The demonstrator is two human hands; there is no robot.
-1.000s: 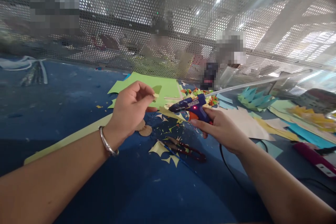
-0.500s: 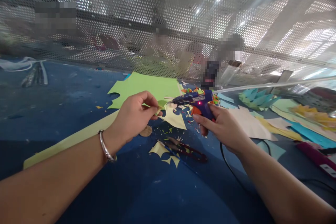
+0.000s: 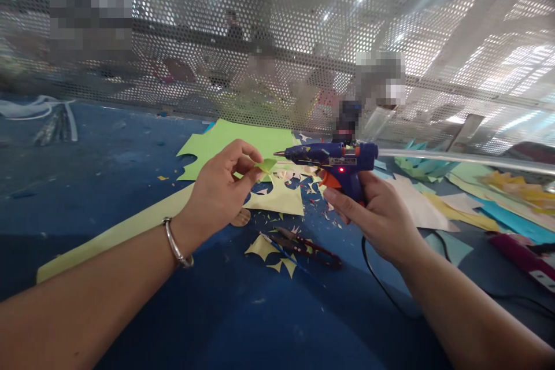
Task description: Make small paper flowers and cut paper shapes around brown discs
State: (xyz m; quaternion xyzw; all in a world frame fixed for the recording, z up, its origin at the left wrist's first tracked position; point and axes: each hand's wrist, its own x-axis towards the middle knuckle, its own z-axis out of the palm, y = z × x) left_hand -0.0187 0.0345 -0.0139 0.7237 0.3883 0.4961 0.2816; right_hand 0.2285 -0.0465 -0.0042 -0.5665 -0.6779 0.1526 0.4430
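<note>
Blue and orange plastic fills the right hand (image 3: 385, 214): its fingers are wrapped round the handle of a glue gun (image 3: 355, 159), close to the orange trigger (image 3: 330, 179), though I cannot tell whether that trigger is being squeezed. Light green paper, 1 small folded-looking piece (image 3: 267, 166), is pinched between the thumb and fingertips of the left hand (image 3: 225, 182), held up over the table (image 3: 208, 324) in front of the person. What has changed in the last 0.5 s is the gun: it has drawn a little to the right and levelled out, and its nozzle (image 3: 281, 154), which was pointing in close beside the paper, has risen to sit just above the piece, seemingly apart from it. For the gluing in hand, I judge that the nozzle remains near enough to matter, yet no bead of glue shows, so whether any has been laid is unclear. A red light (image 3: 341, 169) glows on the gun, and a long clear glue stick (image 3: 455, 160) juts from its rear. Below the piece, a pale yellow cut sheet (image 3: 281, 199) has also shifted, its lower edge now lying squarer to the person. Nearer still, dark red snips (image 3: 310, 245) lie beside pale scraps (image 3: 261, 247).
</note>
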